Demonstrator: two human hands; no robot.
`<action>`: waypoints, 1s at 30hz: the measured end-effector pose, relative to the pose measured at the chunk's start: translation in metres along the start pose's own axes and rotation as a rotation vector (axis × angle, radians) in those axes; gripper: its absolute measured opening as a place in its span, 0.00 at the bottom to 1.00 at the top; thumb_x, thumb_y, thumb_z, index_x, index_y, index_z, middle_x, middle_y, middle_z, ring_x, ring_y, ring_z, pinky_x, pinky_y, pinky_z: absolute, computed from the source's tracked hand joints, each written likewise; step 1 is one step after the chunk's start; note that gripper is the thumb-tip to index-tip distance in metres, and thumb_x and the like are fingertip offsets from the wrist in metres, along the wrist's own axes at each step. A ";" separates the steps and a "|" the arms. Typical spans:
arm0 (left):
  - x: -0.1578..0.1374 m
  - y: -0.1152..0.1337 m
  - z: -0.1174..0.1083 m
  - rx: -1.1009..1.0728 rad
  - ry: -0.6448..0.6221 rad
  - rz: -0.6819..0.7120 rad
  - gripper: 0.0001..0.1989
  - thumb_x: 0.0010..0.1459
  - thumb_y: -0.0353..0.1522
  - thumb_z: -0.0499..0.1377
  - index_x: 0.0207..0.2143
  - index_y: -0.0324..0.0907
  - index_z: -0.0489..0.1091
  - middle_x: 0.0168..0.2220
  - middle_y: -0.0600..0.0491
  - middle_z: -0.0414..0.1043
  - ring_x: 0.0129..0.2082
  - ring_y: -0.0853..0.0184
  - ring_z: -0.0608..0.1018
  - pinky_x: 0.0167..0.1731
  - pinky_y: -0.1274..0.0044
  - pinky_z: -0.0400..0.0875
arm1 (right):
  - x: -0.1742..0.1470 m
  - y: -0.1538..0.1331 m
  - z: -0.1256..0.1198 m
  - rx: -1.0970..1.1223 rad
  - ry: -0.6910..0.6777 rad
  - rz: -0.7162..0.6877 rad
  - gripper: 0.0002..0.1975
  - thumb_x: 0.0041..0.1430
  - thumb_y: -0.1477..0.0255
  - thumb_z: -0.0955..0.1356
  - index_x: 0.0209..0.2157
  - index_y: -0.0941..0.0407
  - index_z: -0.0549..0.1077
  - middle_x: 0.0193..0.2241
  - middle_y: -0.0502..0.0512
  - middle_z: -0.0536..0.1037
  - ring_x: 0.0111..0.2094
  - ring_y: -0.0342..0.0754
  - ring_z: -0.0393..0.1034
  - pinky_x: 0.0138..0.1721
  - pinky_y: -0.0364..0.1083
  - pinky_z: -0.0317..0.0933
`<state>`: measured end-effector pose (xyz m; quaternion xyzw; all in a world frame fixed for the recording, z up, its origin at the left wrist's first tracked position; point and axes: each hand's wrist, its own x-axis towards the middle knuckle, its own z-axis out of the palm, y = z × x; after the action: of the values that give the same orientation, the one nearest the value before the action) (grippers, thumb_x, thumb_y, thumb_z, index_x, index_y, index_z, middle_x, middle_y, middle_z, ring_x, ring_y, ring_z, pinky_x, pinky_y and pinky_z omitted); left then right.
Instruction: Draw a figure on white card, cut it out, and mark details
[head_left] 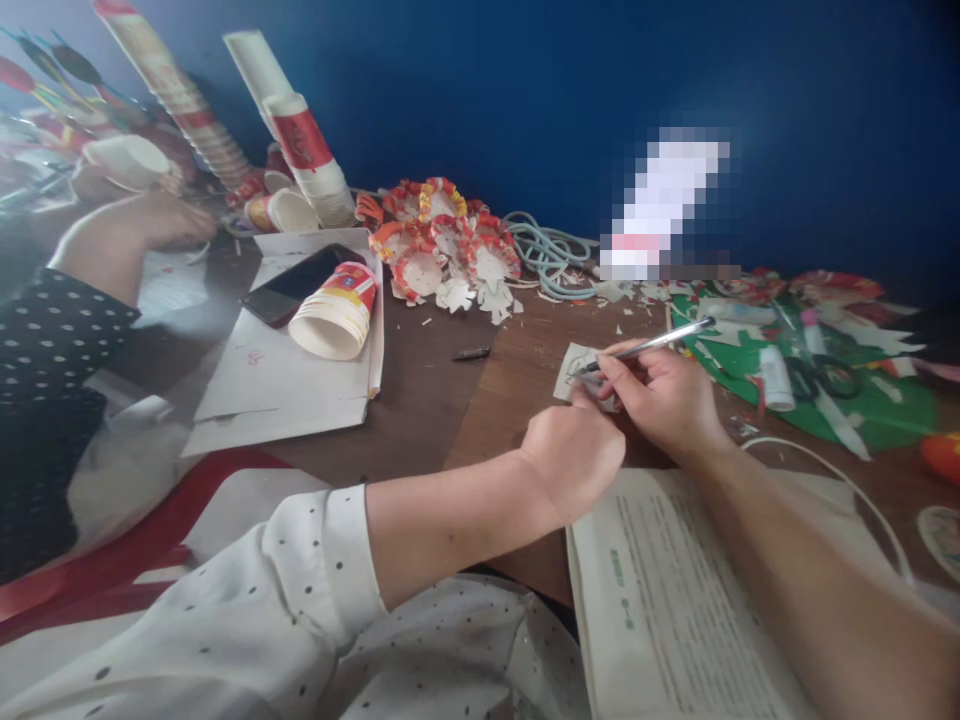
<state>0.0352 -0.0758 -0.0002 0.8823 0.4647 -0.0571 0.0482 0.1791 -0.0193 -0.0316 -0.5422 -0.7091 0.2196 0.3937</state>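
Observation:
My right hand (664, 395) is closed around a silver pen (660, 338), its tip on a small white piece of paper (564, 378). Dark drawn lines show on that piece. At the paper's lower edge is my left hand (574, 455), fingers curled and pressed on it against the brown table (495, 440). The left fingertips are partly hidden behind the hand. A black pen cap (471, 353) lies to the left of the paper. Below my right forearm lies an open book (667, 590) with printed text.
Red-and-white paper flowers (450, 240) and a coiled pale cable (544, 250) lie at the back. Paper cups (330, 320) and a phone (300, 280) rest on a white folder (285, 380). A green board (720, 370) bears scissors (825, 378) and a glue stick (776, 380). A co-worker's hand (161, 220) is at left.

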 end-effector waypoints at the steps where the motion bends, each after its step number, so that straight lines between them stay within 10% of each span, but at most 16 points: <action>1: 0.000 0.000 0.000 -0.005 0.008 0.000 0.24 0.69 0.27 0.46 0.62 0.30 0.69 0.61 0.23 0.66 0.37 0.60 0.84 0.30 0.75 0.78 | 0.000 0.001 0.000 -0.001 0.008 -0.005 0.12 0.64 0.60 0.69 0.34 0.53 0.76 0.24 0.52 0.81 0.22 0.49 0.77 0.29 0.48 0.72; 30: 0.001 -0.001 0.001 -0.027 0.018 -0.001 0.24 0.69 0.27 0.46 0.62 0.31 0.69 0.61 0.24 0.66 0.41 0.58 0.84 0.32 0.74 0.79 | 0.001 0.003 0.001 -0.049 0.038 -0.011 0.08 0.63 0.64 0.69 0.35 0.53 0.77 0.20 0.51 0.80 0.22 0.50 0.77 0.32 0.49 0.72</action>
<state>0.0350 -0.0751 -0.0015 0.8819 0.4662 -0.0431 0.0559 0.1804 -0.0168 -0.0342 -0.5516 -0.7096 0.1897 0.3952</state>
